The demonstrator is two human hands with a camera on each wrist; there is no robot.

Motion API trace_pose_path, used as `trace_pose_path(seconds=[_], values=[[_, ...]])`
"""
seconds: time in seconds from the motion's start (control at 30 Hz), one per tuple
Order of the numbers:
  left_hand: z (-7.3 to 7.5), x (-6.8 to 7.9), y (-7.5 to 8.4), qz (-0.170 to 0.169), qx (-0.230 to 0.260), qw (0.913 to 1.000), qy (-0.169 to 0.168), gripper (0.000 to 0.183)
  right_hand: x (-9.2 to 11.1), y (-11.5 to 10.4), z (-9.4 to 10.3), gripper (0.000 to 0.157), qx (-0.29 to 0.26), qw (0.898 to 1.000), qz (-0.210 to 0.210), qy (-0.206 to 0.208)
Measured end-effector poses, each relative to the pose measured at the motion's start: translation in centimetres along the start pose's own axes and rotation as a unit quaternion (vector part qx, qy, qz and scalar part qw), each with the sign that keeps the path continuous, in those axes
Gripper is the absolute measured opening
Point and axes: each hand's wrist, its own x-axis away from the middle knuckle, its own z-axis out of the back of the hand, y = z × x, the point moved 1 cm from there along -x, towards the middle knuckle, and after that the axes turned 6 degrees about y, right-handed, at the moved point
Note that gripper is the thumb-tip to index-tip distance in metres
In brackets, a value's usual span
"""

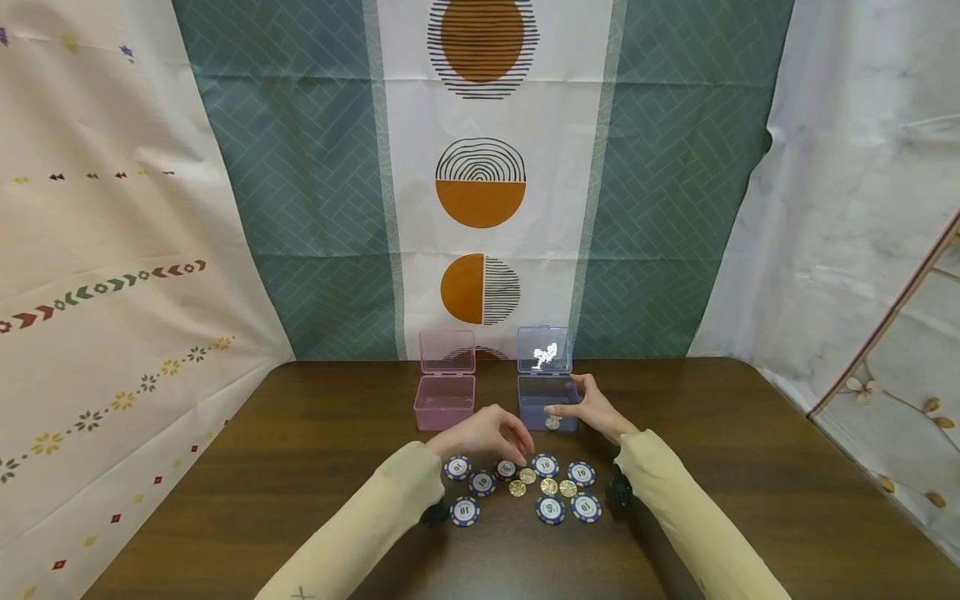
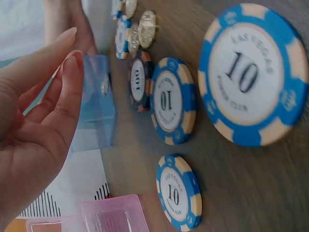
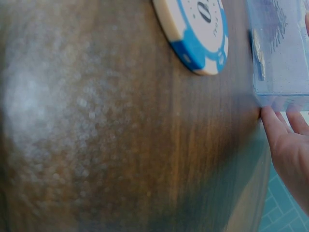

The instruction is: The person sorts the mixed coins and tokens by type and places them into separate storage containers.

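L. hand (image 1: 480, 431), fingers loose, nothing visibly held, hangs just far-left of gold coins (image 1: 549, 487) on desk (image 1: 330, 425); R. hand (image 1: 596, 410), farther off, grips rt. side of blue box (image 1: 530, 417), beyond coins.

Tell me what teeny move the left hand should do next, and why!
I think the left hand could dip down and pinch the gold coin closest to it. Another coin shows in the open blue box, and the right hand holds that box, so this one probably belongs there too.
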Motion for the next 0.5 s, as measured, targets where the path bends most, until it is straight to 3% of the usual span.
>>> trace_pose_path(seconds=[0.17,0.3,0.4,0.5], values=[[-0.23,0.13,-0.06,-0.018,-0.030,0.9992,-0.022,0.017,-0.09,0.07,-0.05,0.089,-0.002,1.000,0.001,-0.001],[-0.49,0.18,-0.15,-0.039,-0.090,0.9949,-0.023,0.016,0.18,-0.36,-0.01,0.088,-0.010,1.000,0.001,-0.009],[-0.69,0.19,-0.32,-0.056,-0.136,0.9891,-0.013,0.014,0.20,-0.35,0.01,0.088,-0.011,1.000,-0.003,-0.007],[-0.83,0.19,-0.52,-0.056,-0.146,0.9876,0.002,0.013,-0.11,0.13,-0.05,0.089,-0.005,1.000,-0.002,-0.004]])
